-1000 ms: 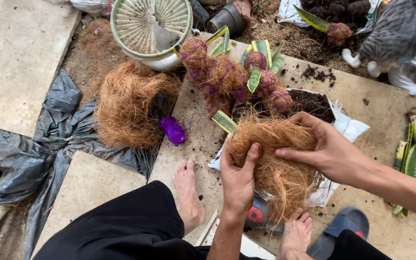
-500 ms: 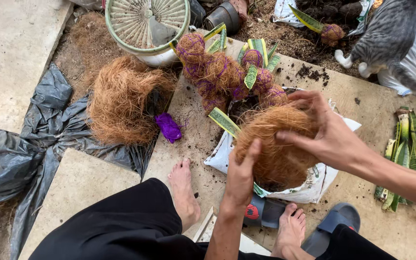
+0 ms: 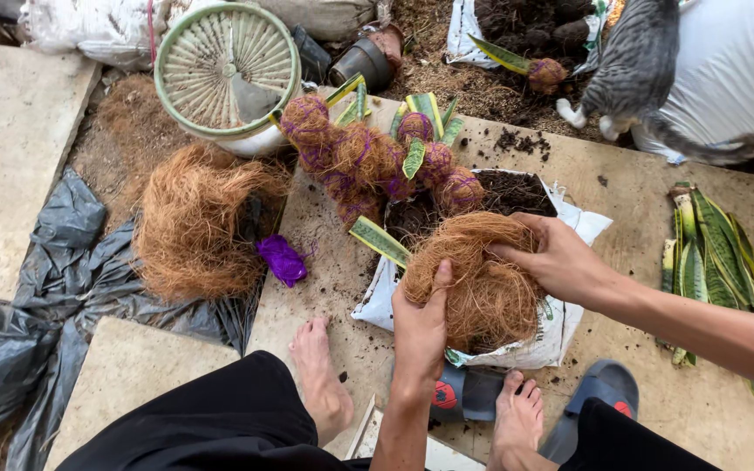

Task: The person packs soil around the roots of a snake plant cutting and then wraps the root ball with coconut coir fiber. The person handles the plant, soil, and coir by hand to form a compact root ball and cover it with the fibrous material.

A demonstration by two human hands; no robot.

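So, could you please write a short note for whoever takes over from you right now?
Left hand grips the near side of the coconut-fibre ball; right hand presses its far side. A striped green leaf sticks out at its left. The ball sits over the white soil bag.
Done: a cluster of fibre balls tied with purple string lies behind.
Left: this ball carries no string; the purple string bundle lies beside the loose fibre pile. More cut leaves wait on the right.

We're in a home yard set up for potting plants: concrete slabs (image 3: pixel 10 148) on bare dirt, spilled soil, a heap of coconut fibre (image 3: pixel 194 222), black plastic sheeting (image 3: pixel 54 279), an overturned pot (image 3: pixel 364 61), cut leaves (image 3: pixel 713 249), a cat (image 3: pixel 634 61) wandering by.
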